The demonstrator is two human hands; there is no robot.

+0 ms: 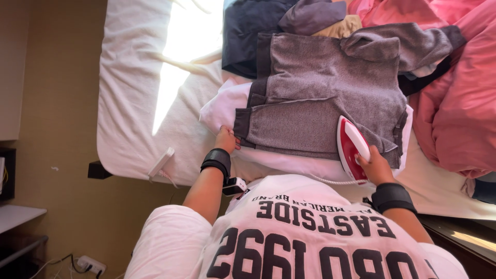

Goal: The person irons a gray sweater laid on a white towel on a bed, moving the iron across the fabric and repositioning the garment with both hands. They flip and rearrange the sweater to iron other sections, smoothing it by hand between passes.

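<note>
A grey knitted sweater [320,98] is spread on a white pad [289,160] on the bed; its hem is pinned by the left hand [226,139], a red-and-white iron [351,147] gripped by the right hand [376,168]. Ironing appears partway done; creases remain.

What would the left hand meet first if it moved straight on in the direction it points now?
Probably the grey sweater: the left hand already rests at its hem on the white pad, fingers pointing toward the fabric.

The sweater [320,98] lies on a pillow [222,111] on the bed [129,103]; the iron [351,147] stands on the sweater's near edge, with piled clothes [268,20] behind the sweater.
</note>
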